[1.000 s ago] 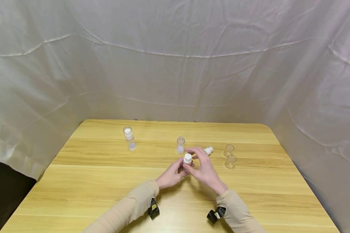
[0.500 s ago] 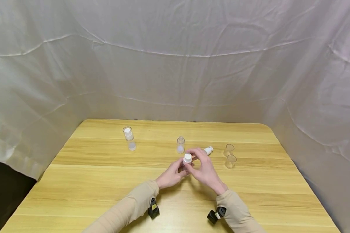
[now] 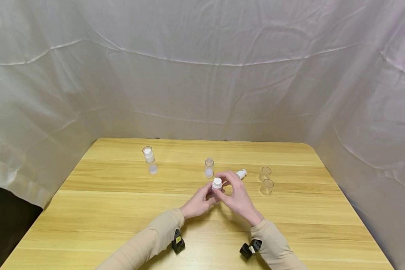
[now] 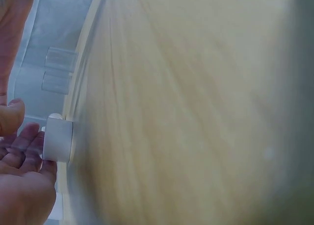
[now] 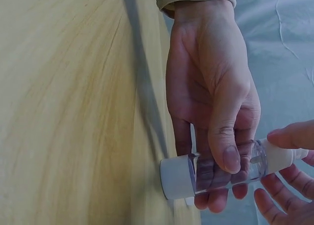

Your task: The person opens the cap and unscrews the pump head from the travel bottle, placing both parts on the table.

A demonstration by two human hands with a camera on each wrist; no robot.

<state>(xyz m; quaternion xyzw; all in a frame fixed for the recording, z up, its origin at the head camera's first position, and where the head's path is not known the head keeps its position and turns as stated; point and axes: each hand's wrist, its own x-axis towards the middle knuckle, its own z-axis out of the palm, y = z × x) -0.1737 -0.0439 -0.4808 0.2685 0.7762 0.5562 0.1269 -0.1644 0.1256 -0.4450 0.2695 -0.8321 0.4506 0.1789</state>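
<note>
Both hands meet at a small pump bottle near the middle of the table. My left hand [image 3: 198,202] grips its clear body [image 5: 202,176], thumb across the front and fingers behind, as the right wrist view shows. The bottle's white base [image 5: 176,178] points down at the wood. At the other end, my right hand [image 3: 237,198] pinches the white pump top [image 3: 217,182] between thumb and fingers. In the left wrist view the white base [image 4: 58,140] shows beyond the left fingers, with much of the bottle hidden.
Behind the hands stands an uncapped clear bottle [image 3: 209,168]. A white pump head [image 3: 241,174] lies just past the right fingers. Two clear caps [image 3: 267,187] stand to the right. Farther left is a bottle with a white pump under a clear cover [image 3: 149,160]. Pale cloth hangs around the table.
The right thumb and fingers have shifted slightly around the white pump top. My left hand and the bottle stay in place.
</note>
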